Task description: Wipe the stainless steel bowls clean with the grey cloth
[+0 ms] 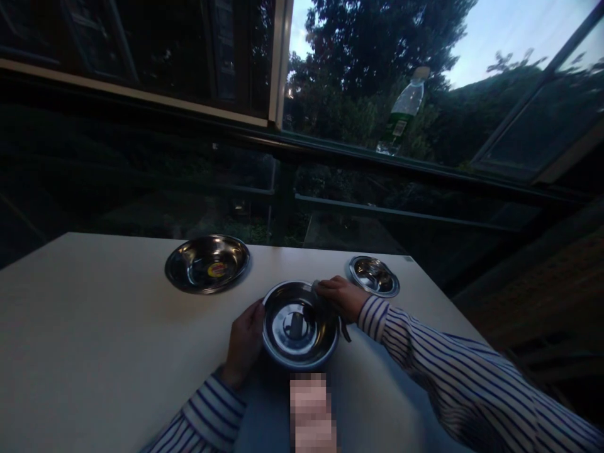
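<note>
A round stainless-steel bowl (297,352) is in front of me at the near side of the white table. My left hand (245,343) grips its left rim, thumb at the top edge and fingers under the side. At the upper right rim, my right hand (343,297) is closed, palm down, its fingertips pressed to the edge. What looks like a grey cloth (346,331) is bunched under that hand, with a dark end hanging by the bowl; most of it is hidden.
A wide steel basin (207,290) with a yellow-red sticker lies at the back left of the table (108,327). A smaller steel bowl (395,290) stands at the back right, close to my right wrist. Beyond, a plastic bottle (404,107) stands on the window ledge.
</note>
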Action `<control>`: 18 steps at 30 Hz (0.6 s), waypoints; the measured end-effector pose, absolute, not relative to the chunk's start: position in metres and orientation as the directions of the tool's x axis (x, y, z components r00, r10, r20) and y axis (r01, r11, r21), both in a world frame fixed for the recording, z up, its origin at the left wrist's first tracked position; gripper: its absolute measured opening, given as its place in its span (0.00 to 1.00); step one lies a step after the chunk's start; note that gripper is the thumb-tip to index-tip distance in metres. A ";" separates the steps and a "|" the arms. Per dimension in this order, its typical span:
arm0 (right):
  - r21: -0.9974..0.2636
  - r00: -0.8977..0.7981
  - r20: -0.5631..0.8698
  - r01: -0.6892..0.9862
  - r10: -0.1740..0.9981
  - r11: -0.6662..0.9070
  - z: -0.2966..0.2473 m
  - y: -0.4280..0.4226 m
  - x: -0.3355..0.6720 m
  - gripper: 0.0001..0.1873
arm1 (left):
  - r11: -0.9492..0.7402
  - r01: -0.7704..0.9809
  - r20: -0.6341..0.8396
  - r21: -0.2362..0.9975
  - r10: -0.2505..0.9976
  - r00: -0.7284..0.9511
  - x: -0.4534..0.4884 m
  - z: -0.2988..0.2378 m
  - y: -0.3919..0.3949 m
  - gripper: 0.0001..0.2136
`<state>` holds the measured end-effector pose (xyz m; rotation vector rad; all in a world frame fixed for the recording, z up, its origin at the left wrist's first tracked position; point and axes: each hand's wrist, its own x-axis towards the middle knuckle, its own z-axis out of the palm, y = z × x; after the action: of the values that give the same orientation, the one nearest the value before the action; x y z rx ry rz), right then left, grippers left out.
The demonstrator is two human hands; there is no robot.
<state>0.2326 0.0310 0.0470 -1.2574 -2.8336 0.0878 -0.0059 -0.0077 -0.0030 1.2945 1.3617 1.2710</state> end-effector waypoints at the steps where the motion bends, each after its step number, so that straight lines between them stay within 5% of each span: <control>1: -0.066 -0.634 0.060 0.768 0.771 0.637 0.045 0.021 0.240 0.19 | -0.054 0.133 0.068 0.990 0.992 -0.105 -0.006 -0.003 -0.007 0.20; 18: -0.047 -0.639 0.051 0.766 0.767 0.641 0.038 0.033 0.237 0.21 | -0.031 0.156 0.049 0.987 0.992 -0.117 -0.008 -0.007 -0.004 0.21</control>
<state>0.2372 0.0326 0.0384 -1.3035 -2.7861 0.0319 -0.0083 -0.0044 -0.0068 1.2937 1.3945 1.2516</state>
